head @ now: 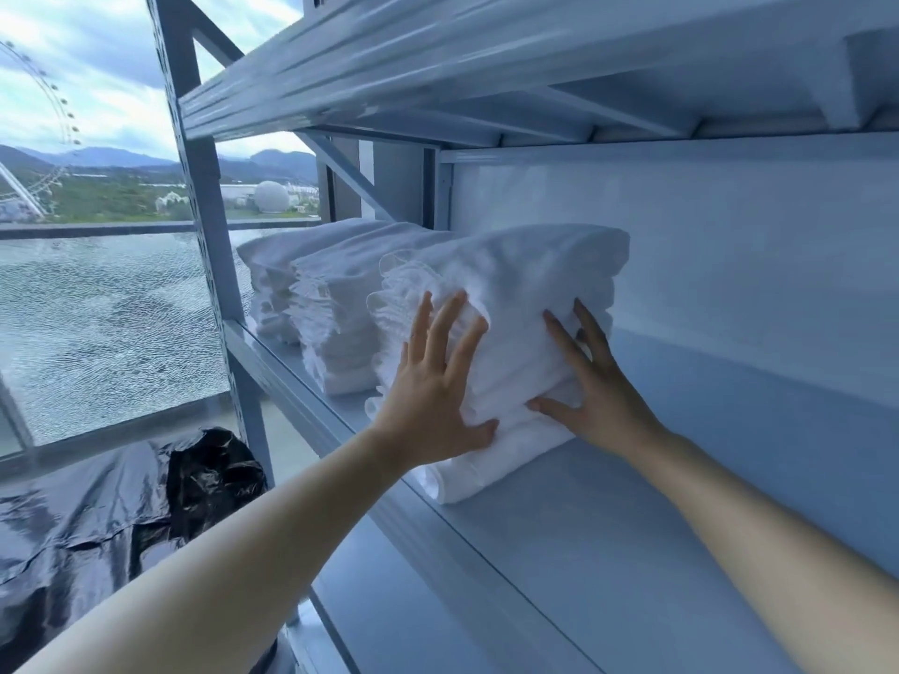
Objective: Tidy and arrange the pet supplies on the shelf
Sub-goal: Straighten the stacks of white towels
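Three stacks of folded white pads stand in a row on the grey metal shelf point(608, 518). The nearest stack point(515, 294) is the tallest and sits close to the shelf's front edge. My left hand point(433, 386) presses flat against its front left face with fingers spread and straight. My right hand point(593, 386) presses against its right side, fingers straight and thumb low against the folds. The middle stack point(335, 304) and the far stack point(272, 270) stand behind it to the left, untouched.
The shelf board stretches bare to the right of the stacks. Another shelf point(438, 60) hangs low overhead. An upright post point(204, 197) frames the left end. A black plastic bag point(97, 508) lies below by the window point(97, 308).
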